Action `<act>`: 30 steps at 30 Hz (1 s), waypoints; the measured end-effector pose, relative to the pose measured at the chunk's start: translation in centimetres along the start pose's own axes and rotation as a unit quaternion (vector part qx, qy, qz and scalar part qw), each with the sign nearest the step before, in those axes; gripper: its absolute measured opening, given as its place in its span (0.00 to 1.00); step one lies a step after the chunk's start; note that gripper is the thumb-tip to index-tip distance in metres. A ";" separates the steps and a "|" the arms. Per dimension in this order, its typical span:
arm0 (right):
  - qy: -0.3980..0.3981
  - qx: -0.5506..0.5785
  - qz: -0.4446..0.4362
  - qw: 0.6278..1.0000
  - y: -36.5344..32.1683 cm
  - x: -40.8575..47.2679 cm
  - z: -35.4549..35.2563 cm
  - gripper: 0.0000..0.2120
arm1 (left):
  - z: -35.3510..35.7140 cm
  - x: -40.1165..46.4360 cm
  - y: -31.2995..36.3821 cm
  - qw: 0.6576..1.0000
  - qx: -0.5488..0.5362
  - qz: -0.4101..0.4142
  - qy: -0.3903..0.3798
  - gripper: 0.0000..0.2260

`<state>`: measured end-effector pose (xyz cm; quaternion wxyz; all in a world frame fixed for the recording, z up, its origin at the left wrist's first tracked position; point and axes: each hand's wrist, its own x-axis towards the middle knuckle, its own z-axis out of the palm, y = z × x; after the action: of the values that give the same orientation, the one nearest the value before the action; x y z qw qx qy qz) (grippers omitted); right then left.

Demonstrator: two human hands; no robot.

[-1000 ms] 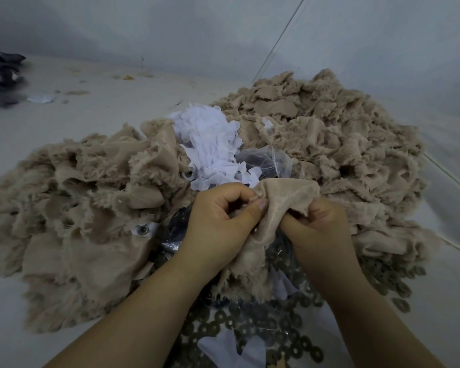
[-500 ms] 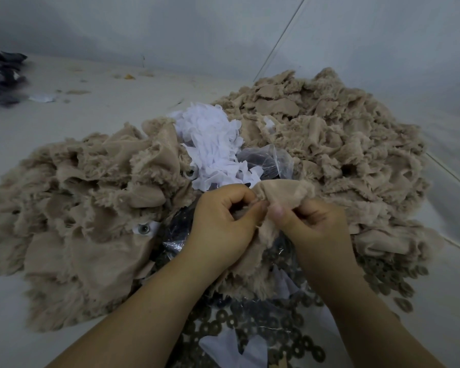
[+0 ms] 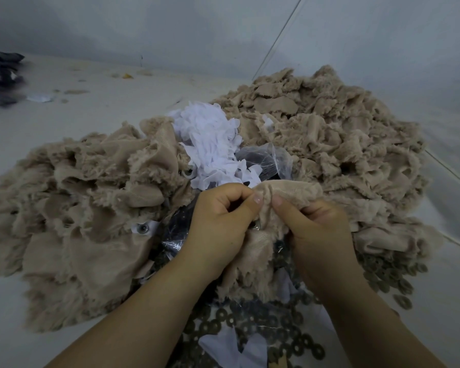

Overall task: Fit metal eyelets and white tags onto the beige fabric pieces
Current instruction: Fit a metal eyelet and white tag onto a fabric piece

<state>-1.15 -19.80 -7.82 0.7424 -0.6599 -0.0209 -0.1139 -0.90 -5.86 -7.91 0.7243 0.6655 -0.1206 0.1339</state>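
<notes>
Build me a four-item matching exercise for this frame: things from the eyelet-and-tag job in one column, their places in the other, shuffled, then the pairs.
Things
1. white tags
2. held beige piece
3. loose metal rings
4. dark cloth heap

Places
A. far left edge of the floor
B. pinched between left hand and right hand
C. spread near the forearms, close to the camera
D. heaped between the two beige piles

Pairs: 1-D, 2-B, 3-C, 4-A
</notes>
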 end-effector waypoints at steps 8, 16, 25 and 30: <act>0.018 -0.058 -0.050 0.997 -0.1 -0.2 -0.1 0.13 | 0.1 0.0 0.0 1.000 0.007 0.003 -0.001 0.04; -0.006 -0.030 -0.041 0.999 0.2 -0.2 -0.2 0.14 | 0.0 0.0 0.2 1.000 -0.007 -0.004 0.009 0.07; 0.009 -0.052 -0.036 0.998 0.5 0.1 -0.3 0.13 | 0.3 -0.2 0.3 0.998 0.036 0.053 0.009 0.09; 0.016 -0.081 -0.060 0.995 0.3 0.0 -0.3 0.04 | 0.3 -0.2 0.0 0.994 0.091 0.061 0.011 0.05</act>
<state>-1.09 -20.07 -8.15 0.6787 -0.7134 -0.0394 -0.1698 -1.09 -6.20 -7.95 0.6524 0.7186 -0.1400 0.1956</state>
